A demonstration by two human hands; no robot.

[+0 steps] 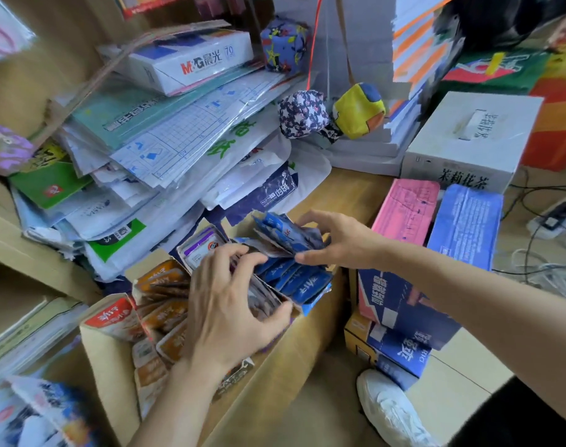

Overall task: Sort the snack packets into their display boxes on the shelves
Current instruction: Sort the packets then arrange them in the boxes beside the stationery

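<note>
Three open display boxes stand side by side on the wooden shelf edge (310, 350). The nearest box (113, 321) holds orange snack packets (165, 314). In the middle box (197, 250) are purple packets. The far box holds blue snack packets (294, 282). My left hand (230, 304) lies over the middle box, its fingers curled into the purple packets. My right hand (336, 240) pinches a bunch of blue packets (284, 233) just above the far box.
A slumping heap of plastic-wrapped paper and stationery (165, 146) leans behind the boxes. Pink (407, 211) and blue (465, 224) cartons and a white tea box (468, 140) stand at the right. Fabric balls (359, 111) hang above. My white shoe (391, 411) is on the floor.
</note>
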